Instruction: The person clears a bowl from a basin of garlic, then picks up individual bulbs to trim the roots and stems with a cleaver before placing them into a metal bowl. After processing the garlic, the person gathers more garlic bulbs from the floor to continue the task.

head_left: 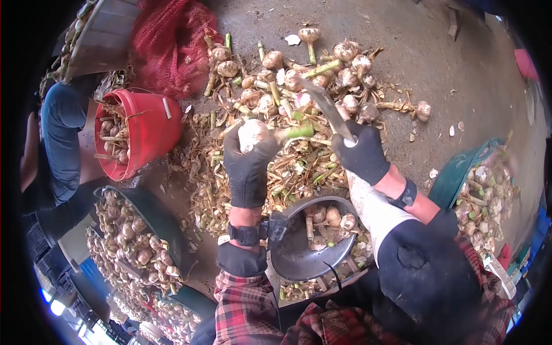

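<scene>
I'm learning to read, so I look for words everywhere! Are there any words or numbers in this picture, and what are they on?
No words or numbers can be read here.
The knife in the right hand: no mark visible on the blade.
The watch on the left wrist, below the left hand holding a garlic bulb: face not readable.
The red bucket and metal bowl: no labels seen.
</scene>
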A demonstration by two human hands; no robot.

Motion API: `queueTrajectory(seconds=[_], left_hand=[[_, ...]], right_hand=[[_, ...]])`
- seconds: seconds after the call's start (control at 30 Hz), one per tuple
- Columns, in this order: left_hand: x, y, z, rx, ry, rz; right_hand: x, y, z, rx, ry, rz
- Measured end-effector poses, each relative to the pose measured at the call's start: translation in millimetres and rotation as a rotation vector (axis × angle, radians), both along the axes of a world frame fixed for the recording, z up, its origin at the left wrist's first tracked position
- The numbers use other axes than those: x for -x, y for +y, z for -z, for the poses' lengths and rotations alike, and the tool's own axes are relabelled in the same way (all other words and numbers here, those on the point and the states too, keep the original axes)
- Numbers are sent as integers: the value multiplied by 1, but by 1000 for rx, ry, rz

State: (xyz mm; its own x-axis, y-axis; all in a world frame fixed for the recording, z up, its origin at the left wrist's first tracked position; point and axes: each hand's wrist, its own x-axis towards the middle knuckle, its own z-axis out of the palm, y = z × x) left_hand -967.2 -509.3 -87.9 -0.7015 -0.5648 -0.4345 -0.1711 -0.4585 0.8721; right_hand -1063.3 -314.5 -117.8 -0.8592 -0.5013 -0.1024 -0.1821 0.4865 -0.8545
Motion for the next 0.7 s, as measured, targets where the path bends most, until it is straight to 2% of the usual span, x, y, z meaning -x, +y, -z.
queueTrajectory(seconds=[0.07, 0.17, 0.2, 0.33, 0.4, 0.43, 0.5, 0.53, 0.6, 0.63, 0.67, 0.7], left_hand=[[-1, 7, 9, -187, 140, -72], [6, 32, -2, -322, 245, -46], [2, 38, -2, -486, 274, -62], [-27, 43, 17, -869, 207, -145], [-40, 45, 14, -1008, 245, -210], [-46, 48, 11, -1009, 235, -209], [-49, 50, 8, -1113, 316, -290], [-48, 51, 6, -1318, 402, -289], [-42, 48, -22, -1137, 590, 106], [-49, 51, -21, -1098, 640, 173], [-57, 39, -28, -817, 231, 374], [-53, 27, -27, -546, 246, 749]], right_hand=[[-4, -8, -10, 59, 90, -38], [-4, -14, -14, 156, 193, -65], [-4, -11, -8, 154, 195, -67], [-8, 10, 23, 135, 212, -120], [-9, 15, 26, 179, 206, -312], [-10, 17, 23, 118, 197, -357], [-11, 15, 28, 90, 272, -336], [-12, 14, 31, 54, 346, -314], [-13, 27, 50, -99, 321, -232], [-17, 32, 55, -127, 352, -199], [-16, 35, 60, -155, 397, -162], [-10, 30, 56, -253, 374, -161]])
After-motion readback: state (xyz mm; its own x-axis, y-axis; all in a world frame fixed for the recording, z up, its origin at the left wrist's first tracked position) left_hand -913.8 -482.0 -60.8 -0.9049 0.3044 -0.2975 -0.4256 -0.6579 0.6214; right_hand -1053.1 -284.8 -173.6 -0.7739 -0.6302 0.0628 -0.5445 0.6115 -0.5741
